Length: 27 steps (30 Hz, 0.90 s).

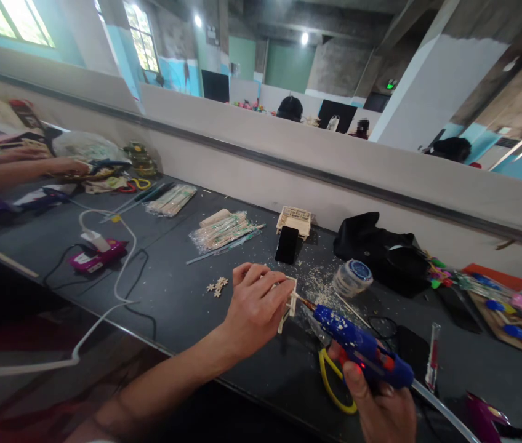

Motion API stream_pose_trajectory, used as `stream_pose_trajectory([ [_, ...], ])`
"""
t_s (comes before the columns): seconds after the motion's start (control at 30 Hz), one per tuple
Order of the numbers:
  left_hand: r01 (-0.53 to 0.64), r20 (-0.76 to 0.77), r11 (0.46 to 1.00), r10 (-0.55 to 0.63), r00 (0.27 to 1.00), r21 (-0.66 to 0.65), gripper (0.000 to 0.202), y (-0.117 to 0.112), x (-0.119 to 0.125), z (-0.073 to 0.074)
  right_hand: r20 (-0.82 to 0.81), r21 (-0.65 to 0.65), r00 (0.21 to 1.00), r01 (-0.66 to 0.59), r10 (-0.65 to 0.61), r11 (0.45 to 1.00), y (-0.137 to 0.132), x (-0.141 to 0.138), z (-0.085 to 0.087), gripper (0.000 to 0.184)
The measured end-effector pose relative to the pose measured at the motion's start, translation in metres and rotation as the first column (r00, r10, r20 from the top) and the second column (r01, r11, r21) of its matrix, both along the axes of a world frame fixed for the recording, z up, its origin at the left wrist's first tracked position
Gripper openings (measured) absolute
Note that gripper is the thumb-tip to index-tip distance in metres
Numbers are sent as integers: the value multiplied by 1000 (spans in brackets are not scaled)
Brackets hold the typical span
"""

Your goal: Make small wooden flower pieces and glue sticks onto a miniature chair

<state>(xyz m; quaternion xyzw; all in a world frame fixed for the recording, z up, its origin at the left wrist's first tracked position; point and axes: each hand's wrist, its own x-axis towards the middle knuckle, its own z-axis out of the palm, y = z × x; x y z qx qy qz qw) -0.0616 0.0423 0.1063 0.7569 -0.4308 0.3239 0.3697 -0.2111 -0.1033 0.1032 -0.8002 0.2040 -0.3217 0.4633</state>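
My left hand point(257, 307) is closed on a small frame of pale wooden sticks point(289, 312), just above the dark table. A blue hot glue gun point(357, 344) is gripped in my right hand point(378, 394), its red light lit and a clear glue stick coming out of its back. The gun's nozzle touches or nearly touches the frame by my left fingertips; the exact contact is too small to tell. Yellow-handled scissors point(337, 384) lie beneath the gun, partly hidden. Left of my hand are several small wooden flower-shaped pieces point(217, 287).
Behind the hands stand a small wooden stick model point(295, 220), a black phone point(287, 245) and a clear jar point(353, 278). Bagged sticks point(226, 231) lie left of them. A white cable point(122, 280) runs to a purple power strip point(98, 257). Another person's arms point(16, 169) work at far left.
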Motion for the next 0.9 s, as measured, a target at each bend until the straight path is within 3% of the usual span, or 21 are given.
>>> stream_pose_trajectory([
  [0.4,51,-117,996,-59,991,-74,25,0,0,0,0,39,996,85,-85,996,0,-2,-7,49],
  [0.6,27,-41,999,-28,999,-19,25,0,0,0,-38,15,992,125,-124,992,-7,-5,-21,49],
  [0.9,-2,57,999,4,998,-37,21,-1,0,1,-91,40,979,184,-180,982,-17,-10,-45,54],
])
